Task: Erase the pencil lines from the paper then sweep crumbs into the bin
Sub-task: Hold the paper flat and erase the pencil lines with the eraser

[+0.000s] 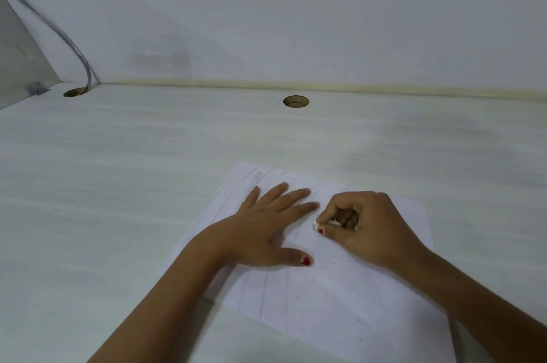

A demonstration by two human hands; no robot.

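A pale wood-grain table [148, 185] meets a white wall. My left hand [266, 229] lies flat, pinning the white paper sheet [340, 303] with faint pencil lines [264, 294]. My right hand [364, 223] has a tight grip on a small white eraser [318, 225], tip on the page. Hard rubbing could crease or tear it. No bin in sight.
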